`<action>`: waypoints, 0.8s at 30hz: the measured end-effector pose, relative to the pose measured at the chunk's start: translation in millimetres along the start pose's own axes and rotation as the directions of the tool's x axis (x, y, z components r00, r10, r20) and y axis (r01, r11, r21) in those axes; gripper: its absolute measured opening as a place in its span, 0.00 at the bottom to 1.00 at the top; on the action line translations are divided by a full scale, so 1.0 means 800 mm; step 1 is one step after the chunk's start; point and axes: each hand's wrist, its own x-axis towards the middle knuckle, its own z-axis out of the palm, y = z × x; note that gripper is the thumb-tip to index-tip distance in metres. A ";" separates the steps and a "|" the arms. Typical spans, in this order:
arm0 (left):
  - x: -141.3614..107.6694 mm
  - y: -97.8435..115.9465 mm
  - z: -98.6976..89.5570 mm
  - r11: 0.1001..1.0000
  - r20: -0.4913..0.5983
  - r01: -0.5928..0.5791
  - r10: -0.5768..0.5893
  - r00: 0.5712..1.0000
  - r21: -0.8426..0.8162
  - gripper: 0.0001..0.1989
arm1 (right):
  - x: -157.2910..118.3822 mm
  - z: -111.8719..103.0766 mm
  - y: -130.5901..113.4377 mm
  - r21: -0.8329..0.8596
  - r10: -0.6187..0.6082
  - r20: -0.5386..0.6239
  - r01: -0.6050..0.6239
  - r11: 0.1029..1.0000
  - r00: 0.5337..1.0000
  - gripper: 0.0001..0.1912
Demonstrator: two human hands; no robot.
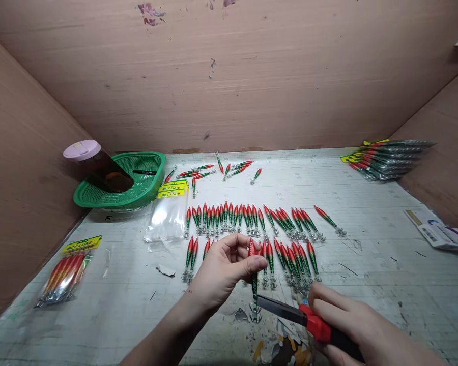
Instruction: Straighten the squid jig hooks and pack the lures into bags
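My left hand (pixel 229 269) pinches a red and green squid jig (pixel 255 284) between thumb and fingers, its hook crown pointing down. My right hand (pixel 343 317) is closed around the handle of a red-and-black handled tool (pixel 286 309) with a long, narrow, dark metal end. The tip of that end is at the jig's lower body, just above the hooks; whether it presses on it I cannot tell. Behind my hands lie two rows of similar squid jigs (pixel 225 217), the nearer row partly hidden by my left hand.
Loose jigs (pixel 204 175) lie at the back. Clear header bags (pixel 168 218) sit beside a green basket (pixel 158 162) holding a lidded drink cup (pixel 107 165). A filled lure pack (pixel 66 274) is at left, stacked packs (pixel 389 160) and a white box (pixel 440 231) at right. Wooden walls enclose the table.
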 end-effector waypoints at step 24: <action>0.001 0.002 -0.007 0.999 -0.069 -0.003 0.006 0.998 0.049 0.19 | 0.015 -0.006 -0.005 -0.063 0.074 0.145 -0.066 0.996 0.987 0.08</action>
